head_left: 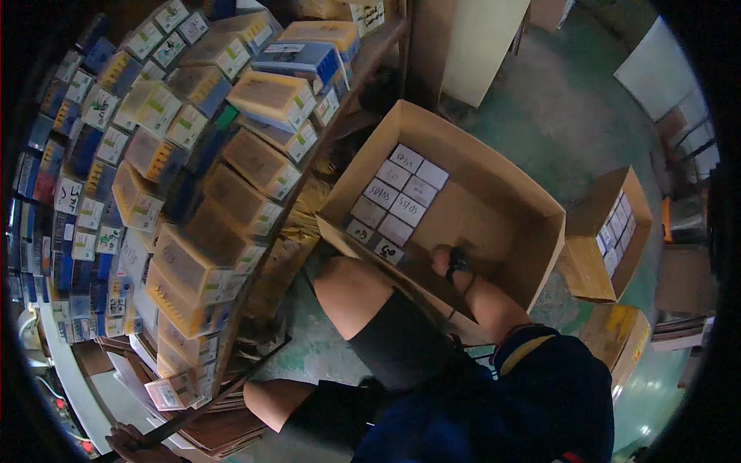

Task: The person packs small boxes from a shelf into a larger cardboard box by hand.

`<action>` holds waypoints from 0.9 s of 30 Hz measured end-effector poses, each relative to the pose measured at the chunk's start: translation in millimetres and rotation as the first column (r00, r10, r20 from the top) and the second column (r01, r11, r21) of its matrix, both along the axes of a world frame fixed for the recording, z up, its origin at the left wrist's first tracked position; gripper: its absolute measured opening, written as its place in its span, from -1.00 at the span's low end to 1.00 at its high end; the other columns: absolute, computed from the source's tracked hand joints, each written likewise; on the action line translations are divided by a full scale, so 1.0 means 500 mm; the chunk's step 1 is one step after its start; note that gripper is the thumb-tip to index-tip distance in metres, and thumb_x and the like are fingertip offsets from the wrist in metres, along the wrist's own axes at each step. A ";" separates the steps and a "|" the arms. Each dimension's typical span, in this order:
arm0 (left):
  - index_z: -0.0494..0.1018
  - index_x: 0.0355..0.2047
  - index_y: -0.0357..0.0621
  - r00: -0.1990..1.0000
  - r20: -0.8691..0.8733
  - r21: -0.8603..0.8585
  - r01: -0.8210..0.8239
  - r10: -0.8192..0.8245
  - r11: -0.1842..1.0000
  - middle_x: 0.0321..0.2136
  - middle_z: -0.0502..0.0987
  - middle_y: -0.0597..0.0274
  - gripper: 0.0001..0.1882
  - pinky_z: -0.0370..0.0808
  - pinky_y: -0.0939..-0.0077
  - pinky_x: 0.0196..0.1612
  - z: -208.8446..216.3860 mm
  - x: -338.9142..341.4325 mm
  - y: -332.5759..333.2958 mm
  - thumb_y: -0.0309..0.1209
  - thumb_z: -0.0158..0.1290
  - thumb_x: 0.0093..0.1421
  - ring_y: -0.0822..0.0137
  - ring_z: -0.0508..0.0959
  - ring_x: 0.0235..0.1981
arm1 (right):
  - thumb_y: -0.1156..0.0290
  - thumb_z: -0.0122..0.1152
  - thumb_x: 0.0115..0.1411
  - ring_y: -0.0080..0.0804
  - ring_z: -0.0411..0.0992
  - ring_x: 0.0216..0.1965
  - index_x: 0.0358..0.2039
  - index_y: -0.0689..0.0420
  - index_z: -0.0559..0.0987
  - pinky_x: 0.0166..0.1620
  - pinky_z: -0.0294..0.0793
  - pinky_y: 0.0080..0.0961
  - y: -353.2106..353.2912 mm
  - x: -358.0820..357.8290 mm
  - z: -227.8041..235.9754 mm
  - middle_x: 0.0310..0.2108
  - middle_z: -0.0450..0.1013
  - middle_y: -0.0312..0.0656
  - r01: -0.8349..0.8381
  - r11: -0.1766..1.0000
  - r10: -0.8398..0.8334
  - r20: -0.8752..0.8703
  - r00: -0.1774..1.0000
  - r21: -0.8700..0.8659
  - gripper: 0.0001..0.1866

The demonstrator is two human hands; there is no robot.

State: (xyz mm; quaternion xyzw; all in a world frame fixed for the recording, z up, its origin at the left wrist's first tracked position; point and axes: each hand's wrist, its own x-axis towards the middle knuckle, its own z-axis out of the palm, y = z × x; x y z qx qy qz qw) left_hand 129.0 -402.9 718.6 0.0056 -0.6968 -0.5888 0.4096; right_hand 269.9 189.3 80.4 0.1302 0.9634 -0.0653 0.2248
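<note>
green floor (556, 92) spreads beyond a shelf crowded with yellow and blue boxes (270, 99); an open carton (494, 181) stands beside it. white-topped boxes (407, 207) lie two abreast along the carton's left wall, their block's long axis running from the far corner toward the near wall. of the two hands, the right hand (441, 261) is much nearer: down inside the carton by the near wall, just right of the block's near end, with most boxes to its left and farther off. its fingertips are hidden, so opening and hold cannot be told. the left hand (130, 443), well apart outside the carton, is loosely curled at a dark bar (179, 421); whether it grips is unclear.
</note>
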 end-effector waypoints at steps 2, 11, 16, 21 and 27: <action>0.15 -0.62 0.05 1.000 -0.013 0.005 0.015 -0.015 1.000 -0.69 0.10 0.45 -0.56 0.26 0.48 -0.48 -0.004 -0.008 0.016 -0.17 -0.10 0.43 0.41 0.21 -0.64 | 0.22 0.07 0.16 0.00 0.55 -0.23 -0.34 0.11 0.69 -0.14 0.54 -0.08 0.073 0.091 -0.094 -0.25 0.59 0.01 -0.007 0.995 -0.004 -0.109 0.994 -0.099 -0.71; 0.26 -0.34 -0.08 0.998 0.054 0.096 -0.035 0.030 0.995 -0.50 0.14 0.44 -0.83 0.12 0.70 -0.42 -0.043 -0.006 -0.082 -0.37 0.01 0.37 0.59 0.19 -0.47 | 0.29 0.10 0.28 -0.26 0.52 -0.44 -0.23 0.15 0.65 -0.31 0.52 -0.28 0.173 -0.046 0.088 -0.37 0.58 -0.11 0.184 0.954 -0.291 -0.588 0.755 -0.237 -0.76; 0.24 -0.36 -0.08 0.998 -0.030 0.127 -0.046 0.050 0.991 -0.53 0.16 0.44 -0.82 0.11 0.69 -0.48 -0.044 -0.001 -0.077 -0.39 -0.01 0.38 0.59 0.18 -0.53 | 0.59 0.14 0.22 -0.54 0.49 -0.33 -0.23 0.19 0.54 -0.26 0.47 -0.54 0.062 -0.313 0.666 -0.35 0.51 -0.24 -0.078 0.575 -0.766 -0.569 0.299 -0.815 -0.89; 0.17 -0.44 -0.06 0.998 0.059 0.084 0.006 -0.011 0.996 -0.57 0.19 0.46 -0.73 0.09 0.61 -0.48 -0.034 0.007 -0.065 -0.38 -0.03 0.39 0.55 0.16 -0.52 | 0.60 0.18 0.24 -0.56 0.47 -0.35 -0.19 0.18 0.52 -0.28 0.47 -0.54 -0.054 -0.396 0.946 -0.33 0.50 -0.33 -0.327 0.589 -0.692 -0.670 0.268 -0.739 -0.87; 0.27 -0.41 -0.06 0.993 -0.017 0.104 -0.110 0.113 0.988 -0.59 0.15 0.46 -0.81 0.01 0.68 -0.55 -0.037 -0.010 -0.038 -0.37 0.01 0.35 0.60 0.11 -0.63 | 0.58 0.20 0.26 -0.47 0.49 -0.37 -0.19 0.19 0.51 -0.28 0.50 -0.51 -0.198 -0.385 0.948 -0.33 0.50 -0.24 -0.356 0.668 -0.517 -0.752 0.409 -0.653 -0.88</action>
